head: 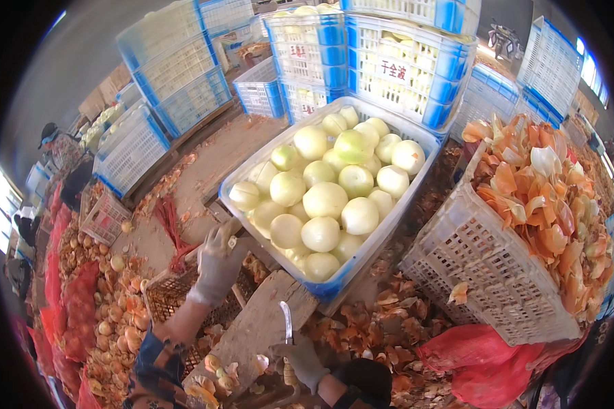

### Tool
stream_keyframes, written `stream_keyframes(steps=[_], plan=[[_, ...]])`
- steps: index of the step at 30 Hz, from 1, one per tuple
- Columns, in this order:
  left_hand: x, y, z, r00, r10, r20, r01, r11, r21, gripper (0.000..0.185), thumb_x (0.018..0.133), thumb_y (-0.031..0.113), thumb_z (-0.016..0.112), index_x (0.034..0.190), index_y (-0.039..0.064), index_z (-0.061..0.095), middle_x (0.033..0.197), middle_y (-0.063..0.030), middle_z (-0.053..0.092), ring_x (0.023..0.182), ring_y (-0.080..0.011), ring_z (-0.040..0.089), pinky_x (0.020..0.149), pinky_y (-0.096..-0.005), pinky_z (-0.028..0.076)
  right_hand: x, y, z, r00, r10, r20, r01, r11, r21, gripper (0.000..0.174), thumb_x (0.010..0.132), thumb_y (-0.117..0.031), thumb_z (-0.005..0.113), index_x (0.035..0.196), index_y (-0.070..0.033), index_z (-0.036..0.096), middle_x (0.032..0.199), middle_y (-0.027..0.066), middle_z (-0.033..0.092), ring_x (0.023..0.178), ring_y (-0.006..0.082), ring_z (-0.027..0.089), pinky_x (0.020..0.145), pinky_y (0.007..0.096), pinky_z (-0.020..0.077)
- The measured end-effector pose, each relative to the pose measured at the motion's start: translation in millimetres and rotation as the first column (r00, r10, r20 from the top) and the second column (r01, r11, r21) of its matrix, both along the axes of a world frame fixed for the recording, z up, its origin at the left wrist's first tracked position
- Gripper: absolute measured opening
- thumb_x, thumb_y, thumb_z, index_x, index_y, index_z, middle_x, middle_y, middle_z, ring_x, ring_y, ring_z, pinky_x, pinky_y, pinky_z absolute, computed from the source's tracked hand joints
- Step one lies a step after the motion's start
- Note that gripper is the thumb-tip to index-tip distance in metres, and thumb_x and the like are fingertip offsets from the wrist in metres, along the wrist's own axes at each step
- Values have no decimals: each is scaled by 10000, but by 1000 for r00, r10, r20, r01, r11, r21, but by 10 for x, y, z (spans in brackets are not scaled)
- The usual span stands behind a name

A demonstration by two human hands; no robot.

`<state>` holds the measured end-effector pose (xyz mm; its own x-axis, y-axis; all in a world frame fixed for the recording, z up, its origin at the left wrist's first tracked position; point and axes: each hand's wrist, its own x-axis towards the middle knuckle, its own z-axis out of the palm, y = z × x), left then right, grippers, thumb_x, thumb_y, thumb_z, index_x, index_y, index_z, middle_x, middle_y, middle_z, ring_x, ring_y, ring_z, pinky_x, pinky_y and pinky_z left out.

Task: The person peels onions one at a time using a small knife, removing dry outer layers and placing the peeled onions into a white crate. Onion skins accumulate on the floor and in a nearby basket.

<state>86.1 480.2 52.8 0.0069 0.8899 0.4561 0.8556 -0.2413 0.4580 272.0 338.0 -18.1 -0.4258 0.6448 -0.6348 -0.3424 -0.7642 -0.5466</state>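
My right hand (303, 359), in a grey work glove, grips a small curved-blade knife (287, 318), its blade pointing away from me. The lower handle shows below the fingers. My gloved left hand (217, 268) is beside the near left edge of a blue-and-white plastic crate (279, 259). Whether it touches the rim or holds anything is unclear. Peeled onions (325, 199), pale white to green, fill the crate. Between my hands lies a worn wooden board (266, 312), with onion trimmings (225, 376) on its near end. A brown plastic basket (171, 294) stands beneath my left wrist.
On the right, a tilted white basket (483, 266) overflows with onion skins (547, 204), by a red mesh sack (491, 363). Unpeeled onions (115, 322) and red sacks (79, 312) lie left. Crates (409, 66) are stacked ahead. Another person (66, 148) is at far left.
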Motion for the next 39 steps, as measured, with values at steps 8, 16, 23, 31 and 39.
stream_keyframes(steps=[8, 16, 23, 31, 39], plan=[[-715, -2790, -441, 957, 205, -207, -241, 956, -166, 359, 815, 165, 668, 1154, 60, 606, 1146, -196, 607, 1102, -406, 550, 939, -481, 453, -96, -214, 148, 981, 184, 55, -189, 976, 108, 136, 838, -96, 651, 894, -2, 571, 689, 84, 612, 492, 174, 585, 456, 303, 491], [-1293, -5033, -159, 765, 451, -460, -593, 772, -228, 448, 783, 209, 675, 1178, 27, 567, 1185, -218, 573, 1133, -438, 516, 979, -525, 408, -385, -521, 186, 963, 269, -9, -259, 934, 245, 125, 875, -83, 605, 947, 4, 552, 702, 103, 609, 470, 174, 584, 416, 296, 477], [-1515, -5358, -542, 801, 311, -512, -511, 801, -313, 538, 796, 225, 672, 1269, 30, 507, 1226, -238, 550, 1163, -440, 493, 1011, -533, 377, -398, -544, 53, 883, 215, 418, -361, 878, 313, 173, 871, -119, 660, 921, 18, 566, 675, 53, 599, 450, 129, 571, 407, 267, 438], [-1502, -5071, -129, 881, 223, -417, -454, 645, -615, 483, 875, 223, 660, 1286, 15, 516, 1216, -215, 581, 1139, -420, 529, 995, -533, 413, -767, -604, -270, 668, 28, 744, -662, 480, 576, 214, 844, -197, 643, 957, -18, 611, 654, 169, 600, 634, 358, 636, 556, 396, 483], [-1353, -5013, -21, 952, 152, -265, -304, 555, -774, 468, 879, 249, 660, 1270, 26, 534, 1222, -224, 579, 1126, -436, 528, 974, -541, 418, -729, -869, -192, 618, 220, 755, -685, 622, 380, 338, 863, -213, 648, 1149, -35, 611, 674, 177, 603, 625, 337, 643, 567, 394, 492]])
